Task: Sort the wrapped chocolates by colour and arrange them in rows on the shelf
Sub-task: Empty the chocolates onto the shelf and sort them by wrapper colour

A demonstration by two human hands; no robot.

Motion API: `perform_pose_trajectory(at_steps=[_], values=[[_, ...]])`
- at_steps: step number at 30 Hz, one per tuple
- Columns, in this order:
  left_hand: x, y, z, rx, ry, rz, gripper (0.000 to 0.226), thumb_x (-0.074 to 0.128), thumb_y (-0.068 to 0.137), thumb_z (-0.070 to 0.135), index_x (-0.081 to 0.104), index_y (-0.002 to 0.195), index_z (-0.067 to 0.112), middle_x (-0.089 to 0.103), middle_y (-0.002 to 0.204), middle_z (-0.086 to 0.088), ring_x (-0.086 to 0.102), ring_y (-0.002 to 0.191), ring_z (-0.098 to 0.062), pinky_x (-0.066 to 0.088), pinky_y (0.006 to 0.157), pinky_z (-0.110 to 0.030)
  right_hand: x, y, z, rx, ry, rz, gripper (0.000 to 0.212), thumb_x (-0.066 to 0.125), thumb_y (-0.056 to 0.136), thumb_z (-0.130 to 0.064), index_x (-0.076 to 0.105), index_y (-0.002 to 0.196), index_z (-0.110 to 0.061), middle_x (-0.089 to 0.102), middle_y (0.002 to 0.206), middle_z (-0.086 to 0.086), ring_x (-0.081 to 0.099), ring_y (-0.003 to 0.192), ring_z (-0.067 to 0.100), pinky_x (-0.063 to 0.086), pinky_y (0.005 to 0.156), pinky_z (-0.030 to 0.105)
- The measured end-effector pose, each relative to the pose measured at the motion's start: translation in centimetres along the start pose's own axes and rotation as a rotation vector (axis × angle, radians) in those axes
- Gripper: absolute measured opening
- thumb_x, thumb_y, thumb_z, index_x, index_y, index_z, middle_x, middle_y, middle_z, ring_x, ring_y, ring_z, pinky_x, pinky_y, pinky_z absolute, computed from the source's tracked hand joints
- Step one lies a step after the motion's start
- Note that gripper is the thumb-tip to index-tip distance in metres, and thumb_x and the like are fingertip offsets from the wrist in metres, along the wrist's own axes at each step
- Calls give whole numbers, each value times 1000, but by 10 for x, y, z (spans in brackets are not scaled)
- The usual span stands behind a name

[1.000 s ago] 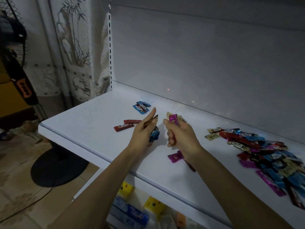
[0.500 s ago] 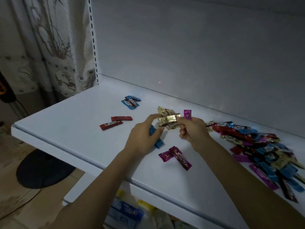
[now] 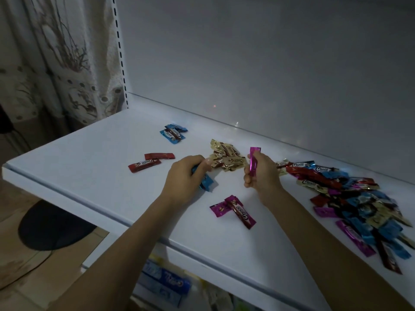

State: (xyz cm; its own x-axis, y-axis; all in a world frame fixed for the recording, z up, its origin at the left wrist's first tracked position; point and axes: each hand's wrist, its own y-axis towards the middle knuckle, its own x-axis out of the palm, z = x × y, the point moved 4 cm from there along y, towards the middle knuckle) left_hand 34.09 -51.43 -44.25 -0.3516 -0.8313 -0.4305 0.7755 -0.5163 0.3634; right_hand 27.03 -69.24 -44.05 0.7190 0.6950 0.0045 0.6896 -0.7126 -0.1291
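Just released the gold pile [image 3: 226,160] onto the shelf [image 3: 89,158] toward its back edge. Gripping only a blue chocolate [image 3: 206,182] in the curled left hand [image 3: 187,175] and a purple chocolate [image 3: 253,162] upright in the curled right hand [image 3: 262,173]. Probably leaves gold grouped, blue and purple next.

Both bare forearms entered from below, the left from 7 o'clock and the right from 5 o'clock, converging toward centre. The left hand [image 3: 185,176] was curled, knuckles up, gripping a blue chocolate [image 3: 206,182]. The right hand [image 3: 263,176], at its 3 o'clock, pinched a purple chocolate [image 3: 253,163] upright.
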Motion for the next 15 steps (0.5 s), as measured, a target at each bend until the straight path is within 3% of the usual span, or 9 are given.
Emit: perform_pose_trajectory(at_steps=[2,4,8,12,15], values=[[-6,-1,-3,-43,-115,74,42,45,99,38,59,78,4,57,71,-8,55,70,-19,49,69,-41,2,-9,-1,-103,-16,-28,24,35,102,-19,55,96,-7,54,54,1,45,38,12,38,40,21],[-13,-3,-4,-92,-247,158,47,44,99,41,55,77,1,54,73,-18,49,66,-16,45,65,-37,6,-24,-5,-198,-57,-83,26,35,102,-17,56,88,-9,56,55,1,46,42,13,38,41,21],[-20,-5,1,-210,-324,257,43,35,103,39,48,73,12,48,68,-2,49,58,1,38,55,-12,20,-50,-15,-338,-185,-192,23,39,103,-22,59,90,-19,63,64,5,50,39,14,43,40,23],[-21,-4,-5,-428,-488,286,45,25,104,42,47,76,15,51,74,-6,42,62,-10,33,55,-22,33,-64,-16,-193,-81,-251,25,36,103,-21,56,90,-18,46,62,4,38,40,5,30,36,16],[-16,-8,1,-434,-550,176,27,32,99,22,45,75,15,47,75,-6,39,63,-11,32,54,-23,40,-73,-16,-181,-171,-314,27,31,102,-16,56,93,-12,53,65,7,41,43,10,33,42,19]])
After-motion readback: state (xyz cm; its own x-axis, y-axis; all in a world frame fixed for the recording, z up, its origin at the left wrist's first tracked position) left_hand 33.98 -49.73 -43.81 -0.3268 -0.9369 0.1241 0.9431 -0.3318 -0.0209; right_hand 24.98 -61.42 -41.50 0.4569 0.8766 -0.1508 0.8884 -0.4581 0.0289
